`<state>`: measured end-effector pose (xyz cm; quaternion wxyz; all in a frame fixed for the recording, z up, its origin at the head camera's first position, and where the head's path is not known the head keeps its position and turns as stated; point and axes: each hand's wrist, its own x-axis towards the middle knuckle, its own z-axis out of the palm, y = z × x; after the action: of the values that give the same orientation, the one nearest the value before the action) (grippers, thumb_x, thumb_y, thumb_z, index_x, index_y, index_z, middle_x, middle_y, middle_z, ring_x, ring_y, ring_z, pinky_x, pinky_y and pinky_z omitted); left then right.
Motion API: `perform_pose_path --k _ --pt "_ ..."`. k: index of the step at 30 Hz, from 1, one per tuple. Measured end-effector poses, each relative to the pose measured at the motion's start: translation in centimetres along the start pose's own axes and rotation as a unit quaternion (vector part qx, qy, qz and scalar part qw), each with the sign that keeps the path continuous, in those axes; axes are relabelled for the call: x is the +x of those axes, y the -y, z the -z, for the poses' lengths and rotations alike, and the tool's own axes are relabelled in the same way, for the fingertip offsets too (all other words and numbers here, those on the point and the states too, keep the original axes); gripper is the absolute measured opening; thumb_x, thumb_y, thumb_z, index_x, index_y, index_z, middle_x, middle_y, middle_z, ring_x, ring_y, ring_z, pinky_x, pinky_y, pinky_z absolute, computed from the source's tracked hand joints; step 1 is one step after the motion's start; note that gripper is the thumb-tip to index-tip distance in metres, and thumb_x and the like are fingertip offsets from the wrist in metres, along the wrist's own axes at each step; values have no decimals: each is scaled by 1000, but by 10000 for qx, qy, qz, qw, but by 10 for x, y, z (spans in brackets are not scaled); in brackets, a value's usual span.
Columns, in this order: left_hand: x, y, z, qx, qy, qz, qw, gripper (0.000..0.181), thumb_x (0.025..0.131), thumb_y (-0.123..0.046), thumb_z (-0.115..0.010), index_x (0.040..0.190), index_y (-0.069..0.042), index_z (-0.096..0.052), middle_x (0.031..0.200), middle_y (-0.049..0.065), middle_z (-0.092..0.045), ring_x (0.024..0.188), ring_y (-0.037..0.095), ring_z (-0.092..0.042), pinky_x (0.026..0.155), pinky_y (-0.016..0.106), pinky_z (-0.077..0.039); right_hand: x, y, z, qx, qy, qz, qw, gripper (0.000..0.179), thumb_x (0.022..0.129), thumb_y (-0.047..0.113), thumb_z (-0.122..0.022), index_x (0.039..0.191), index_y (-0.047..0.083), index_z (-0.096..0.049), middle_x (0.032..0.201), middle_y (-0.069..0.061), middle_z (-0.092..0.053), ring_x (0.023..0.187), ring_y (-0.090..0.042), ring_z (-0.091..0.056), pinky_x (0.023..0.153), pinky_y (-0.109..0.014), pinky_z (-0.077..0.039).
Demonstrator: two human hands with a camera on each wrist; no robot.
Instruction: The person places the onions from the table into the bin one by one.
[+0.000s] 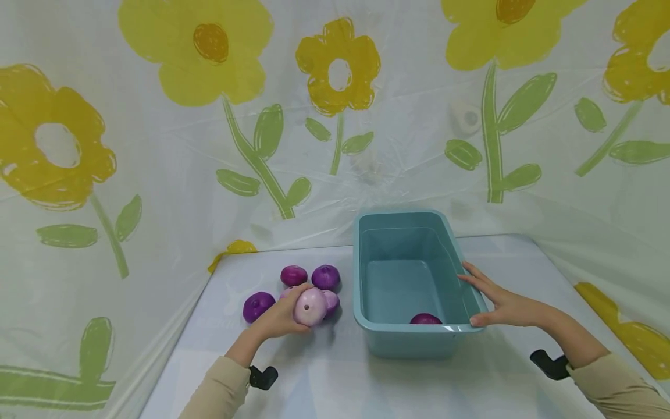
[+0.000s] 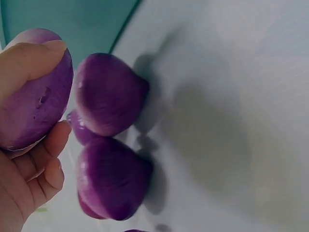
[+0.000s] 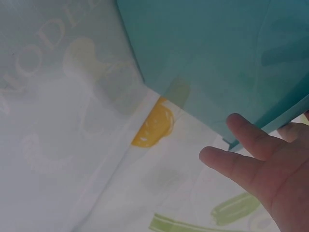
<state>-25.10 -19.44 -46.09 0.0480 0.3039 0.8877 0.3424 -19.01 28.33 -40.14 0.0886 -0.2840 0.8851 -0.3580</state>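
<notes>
My left hand [image 1: 282, 314] grips a pale purple onion [image 1: 310, 307], raised above the table. In the left wrist view, the thumb lies across this onion [image 2: 36, 104] with fingers curled beneath it. Several more onions sit close around it, among them a dark purple onion [image 1: 259, 306] to the left and another purple onion [image 1: 326, 277] behind; some are partly hidden by the hand. My right hand [image 1: 505, 305] touches the right rim of a teal plastic basin [image 1: 408, 343], its fingers fairly straight and spread. One onion [image 1: 426, 319] lies inside the basin near the front wall.
A pale covered table [image 1: 335, 390] carries the basin right of the onions. Behind and at both sides hangs a white sheet [image 1: 408, 157] printed with yellow flowers. Each wrist wears a black strap [image 1: 263, 378].
</notes>
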Motion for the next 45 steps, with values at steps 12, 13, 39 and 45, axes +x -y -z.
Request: perform_pose_path --k 12,13,39,45 --pt "22 -16 37 299 -163 -44 9994 86 66 -14 -80 137 -8 -31 128 14 -48 115 30 -49 95 51 -39 0 1 1 27 29 53 10000 77 79 19 -65 138 -7 -22 146 -31 5 124 -59 -9 81 -74 -30" --pt "25 -18 40 326 -171 -58 9993 86 66 -14 -80 137 -8 -31 128 14 -48 114 30 -49 96 51 -39 0 1 1 22 30 55 10000 78 79 19 -65 138 -7 -22 146 -31 5 124 -59 -9 81 -74 -30" --pt "103 -69 88 -250 -190 281 9991 91 69 -20 -79 140 -21 -22 129 16 -48 111 30 -51 93 48 -42 0 -1 2 1 33 75 10000 78 79 20 -66 138 -7 -22 146 -30 5 124 -59 -9 81 -74 -30" --pt "117 -83 87 -342 -71 223 9991 92 68 -20 -79 140 -19 -23 129 14 -47 111 29 -50 92 46 -42 0 -2 1 -3 32 133 9999 77 80 21 -65 138 -7 -22 147 -30 6 124 -59 -9 81 -74 -30"
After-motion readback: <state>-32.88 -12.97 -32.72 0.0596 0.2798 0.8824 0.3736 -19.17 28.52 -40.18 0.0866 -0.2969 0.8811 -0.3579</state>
